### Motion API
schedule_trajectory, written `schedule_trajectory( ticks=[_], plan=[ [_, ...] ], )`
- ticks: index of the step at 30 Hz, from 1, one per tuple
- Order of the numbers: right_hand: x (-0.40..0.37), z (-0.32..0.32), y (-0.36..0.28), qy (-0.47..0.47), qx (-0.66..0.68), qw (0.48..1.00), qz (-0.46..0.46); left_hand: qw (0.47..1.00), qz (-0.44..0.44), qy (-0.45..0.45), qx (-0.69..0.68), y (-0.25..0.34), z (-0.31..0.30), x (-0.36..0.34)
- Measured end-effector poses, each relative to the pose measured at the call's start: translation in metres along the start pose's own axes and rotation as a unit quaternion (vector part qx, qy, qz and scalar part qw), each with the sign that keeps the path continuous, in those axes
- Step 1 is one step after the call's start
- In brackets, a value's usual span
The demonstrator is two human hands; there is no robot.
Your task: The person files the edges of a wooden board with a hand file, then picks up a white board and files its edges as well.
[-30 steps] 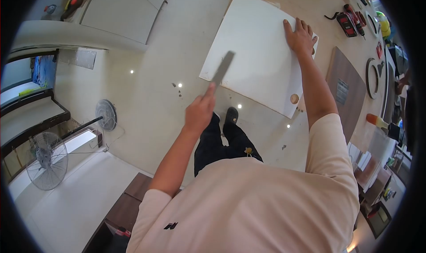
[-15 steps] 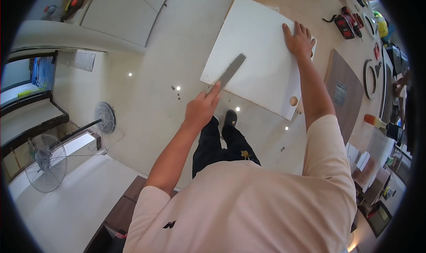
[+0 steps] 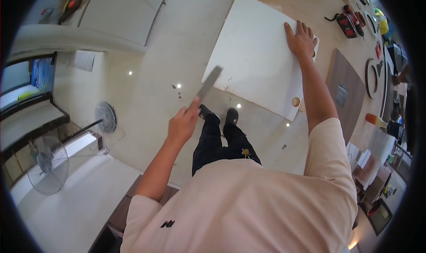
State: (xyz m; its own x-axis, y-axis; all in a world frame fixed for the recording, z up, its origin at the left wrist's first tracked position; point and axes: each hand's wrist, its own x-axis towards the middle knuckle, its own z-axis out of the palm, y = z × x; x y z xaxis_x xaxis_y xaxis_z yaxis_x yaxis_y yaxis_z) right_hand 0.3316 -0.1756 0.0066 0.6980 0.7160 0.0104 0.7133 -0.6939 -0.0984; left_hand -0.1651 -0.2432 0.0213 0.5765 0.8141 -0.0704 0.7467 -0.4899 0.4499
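My left hand (image 3: 183, 124) is closed around the near end of a long, flat grey file (image 3: 210, 82). The file points up and to the right, its tip over the near left corner area of a white board (image 3: 255, 53). My right hand (image 3: 300, 42) lies on the board by its right edge, fingers stretched out over the surface. Round holes show along that side of the board, one of them close to my right fingers. A thin curl of debris lies on the white face near the front edge.
The board rests on a wooden worktable (image 3: 330, 35). To the right are a brown panel (image 3: 346, 88), a red cordless drill (image 3: 348, 24), a ring-shaped piece (image 3: 371, 77) and a brush (image 3: 376, 120). A standing fan (image 3: 48, 164) is at left. Dark scraps dot the floor (image 3: 146, 115).
My left hand has drawn the file back toward my body and to the left, so less of it is over the board. My right hand stays in place on the board.
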Motion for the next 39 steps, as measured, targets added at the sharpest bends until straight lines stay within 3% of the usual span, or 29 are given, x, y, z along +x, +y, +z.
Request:
schedule_trajectory(
  ticks=[7,12,18,23,27,30,34,36,39],
  plan=[
    [0.005,-0.002,0.004,0.012,-0.013,1.0,-0.005,0.998,0.064,0.017,-0.017,0.05,0.035,0.06],
    [0.002,0.0,-0.002,-0.008,-0.014,1.0,0.013,0.999,0.008,0.032,-0.02,-0.015,0.008,0.008],
    [0.0,-0.001,-0.001,0.01,-0.012,1.0,-0.004,0.998,0.042,0.026,-0.025,0.023,0.017,0.06],
    [0.003,-0.001,-0.004,0.017,-0.011,1.0,-0.002,1.0,0.017,0.012,-0.007,-0.016,0.001,0.024],
    [0.0,-0.003,-0.003,0.007,-0.028,1.0,-0.002,0.998,0.042,0.04,-0.033,0.013,0.02,0.052],
    [0.0,-0.002,-0.002,0.009,-0.026,1.0,0.004,0.998,0.059,0.007,-0.011,0.022,0.02,0.056],
    [0.001,-0.001,-0.001,0.012,-0.013,1.0,0.004,1.0,0.012,-0.014,-0.01,-0.007,0.003,0.018],
    [0.0,-0.002,-0.003,0.006,-0.005,1.0,-0.002,0.999,0.012,-0.007,-0.035,-0.003,0.01,0.012],
    [0.002,0.0,0.0,0.007,-0.012,1.0,-0.005,0.998,0.04,0.014,-0.044,0.044,0.025,0.058]
  ],
)
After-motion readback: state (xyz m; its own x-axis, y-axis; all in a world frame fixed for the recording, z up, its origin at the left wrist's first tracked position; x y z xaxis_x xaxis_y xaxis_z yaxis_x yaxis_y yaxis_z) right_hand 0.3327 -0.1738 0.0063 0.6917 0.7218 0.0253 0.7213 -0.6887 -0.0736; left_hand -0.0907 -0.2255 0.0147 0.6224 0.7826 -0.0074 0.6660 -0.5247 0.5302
